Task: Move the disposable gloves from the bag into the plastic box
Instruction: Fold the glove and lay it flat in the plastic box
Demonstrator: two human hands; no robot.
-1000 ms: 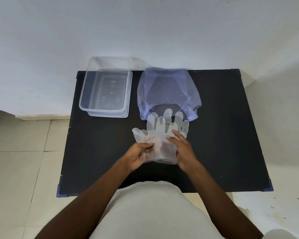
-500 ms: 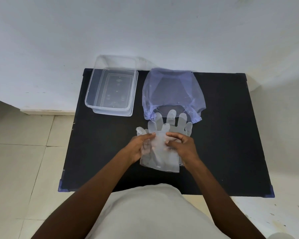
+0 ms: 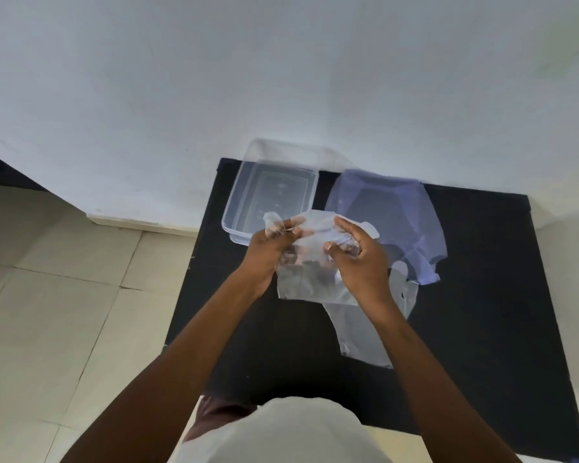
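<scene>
My left hand (image 3: 267, 250) and my right hand (image 3: 358, 259) both grip a clear disposable glove (image 3: 310, 279), lifted off the black table (image 3: 482, 295) and folded between them. Its cuff hangs down below my fingers. The glove is held just in front of the near edge of the clear plastic box (image 3: 238, 198), which stands open at the table's back left. A bluish translucent bag (image 3: 388, 208) lies flat to the right of the box. More clear gloves (image 3: 361, 332) lie on the table under my right wrist.
A white wall (image 3: 281, 78) runs directly behind the table. Pale floor tiles (image 3: 47, 295) lie to the left. The table's right half (image 3: 502, 329) is bare black surface. My light-coloured clothing (image 3: 281, 432) fills the bottom of the view.
Both hands have lifted one glove off the pile and carried it up and left toward the box. The remaining gloves stay on the table. The camera view has shifted left.
</scene>
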